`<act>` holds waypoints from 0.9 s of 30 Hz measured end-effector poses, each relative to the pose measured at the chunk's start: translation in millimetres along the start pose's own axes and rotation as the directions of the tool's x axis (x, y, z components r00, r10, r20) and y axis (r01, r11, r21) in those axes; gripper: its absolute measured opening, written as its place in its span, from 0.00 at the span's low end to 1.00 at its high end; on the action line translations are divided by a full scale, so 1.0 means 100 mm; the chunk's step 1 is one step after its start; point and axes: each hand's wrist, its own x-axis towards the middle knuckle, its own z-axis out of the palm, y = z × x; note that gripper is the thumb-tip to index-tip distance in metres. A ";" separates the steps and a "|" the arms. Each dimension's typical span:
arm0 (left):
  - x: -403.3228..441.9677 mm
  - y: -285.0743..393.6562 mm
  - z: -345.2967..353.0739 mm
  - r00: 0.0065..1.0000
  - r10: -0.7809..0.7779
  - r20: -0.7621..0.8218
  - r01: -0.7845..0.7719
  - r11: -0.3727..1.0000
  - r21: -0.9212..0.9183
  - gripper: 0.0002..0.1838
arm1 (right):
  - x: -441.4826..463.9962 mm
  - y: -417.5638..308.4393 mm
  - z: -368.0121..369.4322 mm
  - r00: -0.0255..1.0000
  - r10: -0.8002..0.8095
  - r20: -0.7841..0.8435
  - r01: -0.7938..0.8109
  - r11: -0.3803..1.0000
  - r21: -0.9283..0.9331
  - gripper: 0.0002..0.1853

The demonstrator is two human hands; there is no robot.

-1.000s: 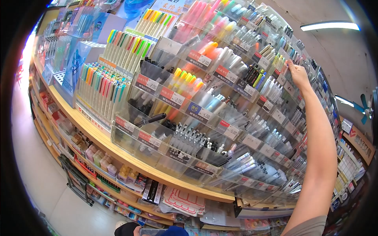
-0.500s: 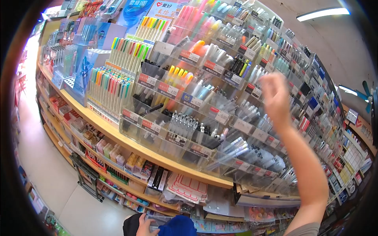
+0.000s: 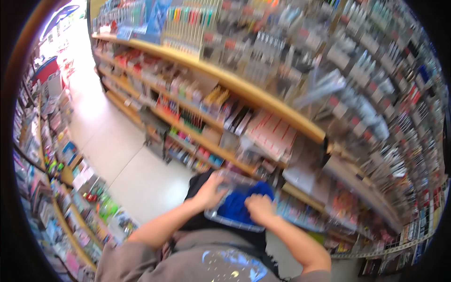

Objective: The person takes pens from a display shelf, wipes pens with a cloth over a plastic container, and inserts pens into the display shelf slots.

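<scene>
A clear plastic box (image 3: 235, 224) is held low in front of my body. My left hand (image 3: 210, 190) grips its left side, with the thumb along the rim. Bunched inside the box lies a blue cloth (image 3: 233, 207), part of it rising over the far right edge. My right hand (image 3: 260, 208) is on the cloth at the box's right side, its fingers curled into the fabric. Blur hides the fingertips and the finer detail of the cloth.
Beyond the box stands a long wooden shelf edge (image 3: 263, 95) with clear pen racks (image 3: 263, 61) above it. Lower shelves hold small packets and red-lined paper sheets (image 3: 270, 134). A tiled aisle floor (image 3: 136, 174) runs left, beside another loaded shelf (image 3: 75, 207).
My right hand has come down from the pen racks to the blue cloth in the box. The view has tilted downward, bringing the box and both arms fully into sight.
</scene>
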 end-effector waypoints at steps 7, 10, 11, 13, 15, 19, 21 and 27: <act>-0.03 0.43 0.15 0.987 -0.019 0.159 0.017 1.000 0.014 0.16 | -0.42 0.37 0.10 0.718 0.672 -0.181 0.005 0.255 0.967 0.09; -0.10 0.66 0.18 0.985 -0.040 0.168 0.024 0.995 0.095 0.18 | -0.68 0.50 -0.20 0.712 0.699 0.071 0.443 -0.526 0.726 0.14; -0.12 0.71 0.18 0.984 -0.048 0.171 0.026 0.991 0.127 0.18 | -0.80 0.76 -0.03 0.825 0.564 0.036 0.443 -0.686 0.577 0.16; -0.15 0.72 0.20 0.990 0.030 0.139 -0.062 0.969 0.237 0.20 | -1.08 0.91 -0.22 0.809 0.579 0.102 0.494 -0.764 0.416 0.19; -0.14 0.80 0.17 0.983 0.153 0.102 -0.181 0.900 0.398 0.21 | -1.40 1.08 -0.37 0.700 0.714 -0.016 0.648 -0.626 0.434 0.20; -0.14 1.03 0.16 0.927 0.240 0.286 -0.371 0.681 0.631 0.23 | -2.16 1.53 -0.40 0.645 0.595 -0.478 0.762 -0.542 0.354 0.23; -0.13 0.95 0.21 0.851 0.289 0.439 -0.522 0.566 0.639 0.22 | -2.39 1.47 -0.46 0.427 0.545 -0.721 0.881 -0.073 0.467 0.26; -0.17 0.96 0.32 0.701 -0.039 0.712 -0.663 0.329 0.672 0.25 | -2.16 1.09 -0.58 0.371 0.675 -0.638 0.830 0.067 0.554 0.22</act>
